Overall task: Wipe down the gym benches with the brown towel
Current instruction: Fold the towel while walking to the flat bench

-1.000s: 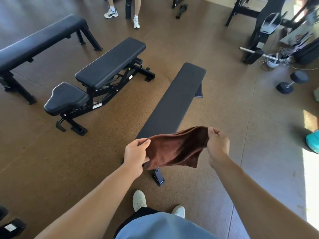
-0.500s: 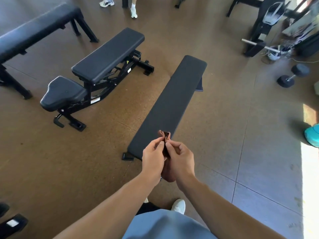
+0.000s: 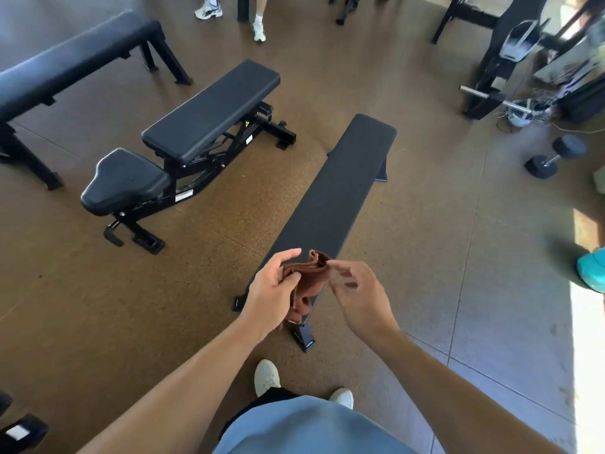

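I hold the folded brown towel [image 3: 306, 280] bunched in my left hand [image 3: 273, 290] above the near end of the flat bench [image 3: 340, 194]; my right hand [image 3: 355, 291] hovers loosely spread beside it. Wiping hasn't begun; next, I press the towel onto the pad.

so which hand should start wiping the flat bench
Left. The left hand grips the folded brown towel above the flat bench; the right hand looks open, fingertips barely at its edge.
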A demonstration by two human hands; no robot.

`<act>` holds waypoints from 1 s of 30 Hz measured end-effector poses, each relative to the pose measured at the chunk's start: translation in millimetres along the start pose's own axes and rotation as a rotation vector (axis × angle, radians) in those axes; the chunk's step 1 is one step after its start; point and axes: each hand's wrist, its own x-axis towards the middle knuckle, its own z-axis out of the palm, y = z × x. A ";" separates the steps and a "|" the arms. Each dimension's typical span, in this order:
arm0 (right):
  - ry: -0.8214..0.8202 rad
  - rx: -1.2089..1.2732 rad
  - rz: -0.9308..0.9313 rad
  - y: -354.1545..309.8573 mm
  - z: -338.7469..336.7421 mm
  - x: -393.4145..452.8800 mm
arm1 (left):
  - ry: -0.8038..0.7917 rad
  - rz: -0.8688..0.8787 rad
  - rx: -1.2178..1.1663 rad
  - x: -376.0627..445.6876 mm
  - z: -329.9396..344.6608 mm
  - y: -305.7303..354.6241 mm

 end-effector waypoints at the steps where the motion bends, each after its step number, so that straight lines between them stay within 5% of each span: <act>1: 0.005 -0.116 -0.068 3.5 -0.6 7.0 | -0.016 0.017 0.022 2.2 -4.1 0.4; 11: -0.366 -0.916 -0.547 -3.4 20.9 31.7 | -0.176 0.160 0.373 25.5 -47.4 -2.5; 16: -0.272 -0.917 -0.710 -1.2 26.7 42.6 | -0.119 0.176 0.512 39.5 -62.6 -20.0; 23: -0.237 -0.203 -0.007 -27.6 23.1 74.2 | -0.127 0.177 0.368 61.2 -63.4 -14.7; 26: -0.262 -0.117 0.062 -32.7 17.7 93.9 | -0.081 0.167 0.288 73.4 -57.7 -10.7; 30: -0.560 -0.163 0.106 -23.4 7.2 141.3 | -0.048 0.111 0.199 95.9 -45.7 -10.8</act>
